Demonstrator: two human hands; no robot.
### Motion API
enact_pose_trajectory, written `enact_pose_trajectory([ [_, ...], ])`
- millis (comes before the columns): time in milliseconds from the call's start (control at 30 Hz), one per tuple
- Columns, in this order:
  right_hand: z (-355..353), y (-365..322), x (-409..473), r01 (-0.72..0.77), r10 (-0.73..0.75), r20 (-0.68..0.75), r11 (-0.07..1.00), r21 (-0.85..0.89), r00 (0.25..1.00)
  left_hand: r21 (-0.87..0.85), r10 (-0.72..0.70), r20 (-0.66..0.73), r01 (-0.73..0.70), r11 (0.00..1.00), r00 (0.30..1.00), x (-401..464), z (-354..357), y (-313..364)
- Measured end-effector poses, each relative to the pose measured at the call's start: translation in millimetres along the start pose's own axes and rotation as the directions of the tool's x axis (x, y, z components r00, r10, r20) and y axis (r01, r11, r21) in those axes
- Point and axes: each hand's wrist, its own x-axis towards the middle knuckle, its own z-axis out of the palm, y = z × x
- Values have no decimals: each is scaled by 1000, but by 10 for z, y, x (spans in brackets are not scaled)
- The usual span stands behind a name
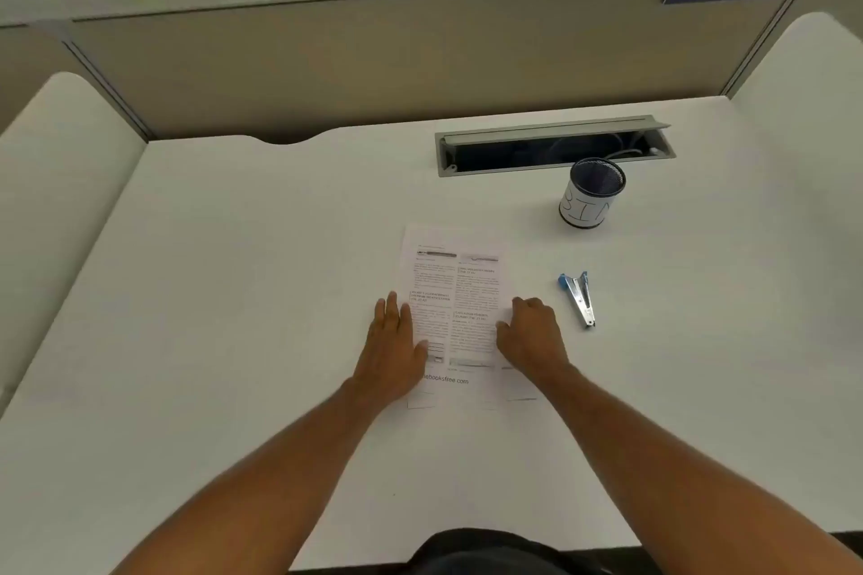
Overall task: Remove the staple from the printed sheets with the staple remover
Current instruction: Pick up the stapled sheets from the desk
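The printed sheets (455,294) lie flat on the white desk (233,317), text facing me. My left hand (394,341) rests flat on their left edge with straight fingers. On the right edge sits my right hand (530,336), its fingers curled under; whether it pinches the paper is not visible. The staple remover (579,298), metal with a blue end, lies on the desk to the right of the sheets, a short way from my right hand. The staple itself is too small to make out.
A dark mesh cup (592,192) with a white label reading BIN stands behind the remover. An open cable tray (553,145) is set into the desk at the back. Beige partition walls (373,61) enclose the desk.
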Motion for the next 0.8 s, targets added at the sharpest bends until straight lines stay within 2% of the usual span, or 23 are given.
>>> enact_pose_trajectory([
  [133, 38, -24, -77, -89, 89, -13, 996, 6, 996, 7, -33, -2, 33, 999, 999, -93, 110, 6],
  [567, 413, -204, -112, -152, 139, -102, 980, -130, 985, -44, -47, -66, 44, 998, 997, -268, 325, 60],
  [667, 415, -272, -115, -175, 170, -70, 982, -72, 983, -39, -41, -63, 39, 998, 997, -267, 334, 62],
  [800, 378, -277, -51, -208, 210, 5, 966, 153, 978, -41, -35, -61, 33, 999, 998, -275, 341, 42],
])
